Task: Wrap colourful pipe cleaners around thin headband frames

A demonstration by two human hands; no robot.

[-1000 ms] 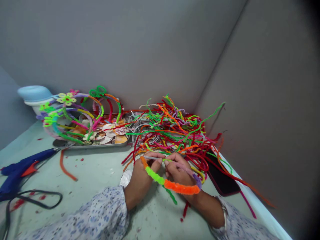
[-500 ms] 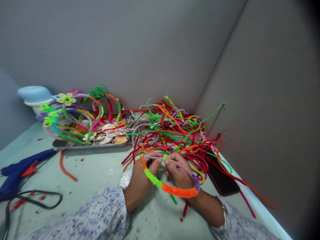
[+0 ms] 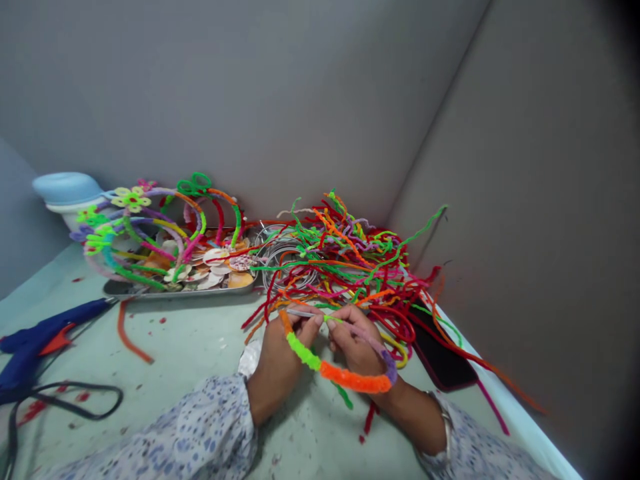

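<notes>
Between my hands is a headband (image 3: pixel 355 380), a curved hoop wrapped in orange, bright green, purple and lilac fuzzy pipe cleaner. My left hand (image 3: pixel 283 350) pinches its bare silvery end, thumb against fingertips. My right hand (image 3: pixel 357 343) is closed on a bright green pipe cleaner (image 3: pixel 330 319) where it meets the band, beside the lilac stretch. The fingertips of both hands nearly touch. The hoop's wrapped curve hangs toward me, in front of my wrists. A dark green strand (image 3: pixel 344 396) shows below the band; where it leads is hidden.
A metal tray (image 3: pixel 225 291) holds shells and several flower-topped headbands (image 3: pixel 133 199). Behind my hands lies a heap of pipe cleaners (image 3: pixel 350 247) with wire coils (image 3: pixel 287 263). A blue glue gun (image 3: pixel 45 333) with its cord is at left, a phone (image 3: pixel 443 360) at right, a blue-lidded container (image 3: pixel 70 193) behind.
Almost nothing differs. The hoop's lower curve has shifted slightly left and up, and both hands keep their pinch at the same spot.
</notes>
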